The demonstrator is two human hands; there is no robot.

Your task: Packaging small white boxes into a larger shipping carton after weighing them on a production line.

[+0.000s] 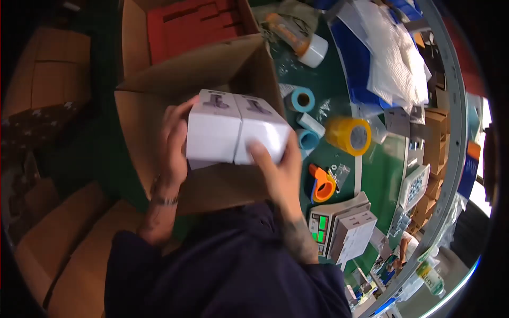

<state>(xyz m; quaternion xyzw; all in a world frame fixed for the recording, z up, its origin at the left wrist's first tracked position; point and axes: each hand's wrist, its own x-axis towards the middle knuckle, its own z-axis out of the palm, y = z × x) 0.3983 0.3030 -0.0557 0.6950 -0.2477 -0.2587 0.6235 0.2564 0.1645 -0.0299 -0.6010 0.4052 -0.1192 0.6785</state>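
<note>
Two white product boxes (214, 130) are pressed side by side between my hands, each with a small dark picture on its top. My left hand (174, 140) is closed against their left side, its fingers slightly blurred. On the right, my right hand (278, 164) grips the other end, with the thumb across the front face. Beneath the boxes is an open cardboard carton (133, 124), its flaps raised. What lies at the bottom of that carton is mostly hidden by the boxes and my hands.
Behind stands another carton holding red pieces (196, 26). Right, on the green table, are blue rolls (302, 99), a yellow tape roll (347, 135), an orange tape dispenser (322, 184) and a scale (321, 225) bearing a box (352, 236). A metal post (457, 122) rises beyond.
</note>
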